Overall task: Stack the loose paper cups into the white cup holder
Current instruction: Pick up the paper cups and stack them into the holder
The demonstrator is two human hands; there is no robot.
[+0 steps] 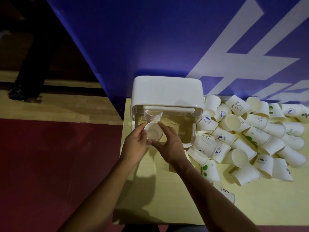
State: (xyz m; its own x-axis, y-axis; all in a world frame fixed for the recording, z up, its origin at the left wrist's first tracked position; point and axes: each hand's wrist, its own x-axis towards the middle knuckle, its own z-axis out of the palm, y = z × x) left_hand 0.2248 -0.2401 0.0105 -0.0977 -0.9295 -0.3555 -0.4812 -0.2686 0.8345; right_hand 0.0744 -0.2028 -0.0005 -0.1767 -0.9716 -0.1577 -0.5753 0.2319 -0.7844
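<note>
While the paper cup (153, 133) is sitting between both hands, the left grip (136, 143) is curling thumb and fingers round its left rim, and the right grip (170, 144) is pinching its right side, forefinger lying on the upper edge and thumb coming in at the lower edge. Both grips are therefore clamping on this one cup. The cup is turning its open mouth towards the camera and is hovering at the clear front of the white cup holder (167, 94), toward the holder's left side, just below a nested stack of cups (153, 116) that is hanging inside under the white top. Whether the held cup is touching that stack, I cannot tell.

The holder is standing on the far left corner of the pale yellow worktop (167, 198), backing against a blue panel (142, 39) that is carrying large white lettering. Just beside the holder, to the right, a pile of loose cups (255, 136) is sprawling across the worktop, most lying on their sides, some showing blue or green prints. One stray cup (225, 193) is lying apart from the pile, near the right forearm. Left of the worktop, a red and wooden floor (50, 148) is showing.
</note>
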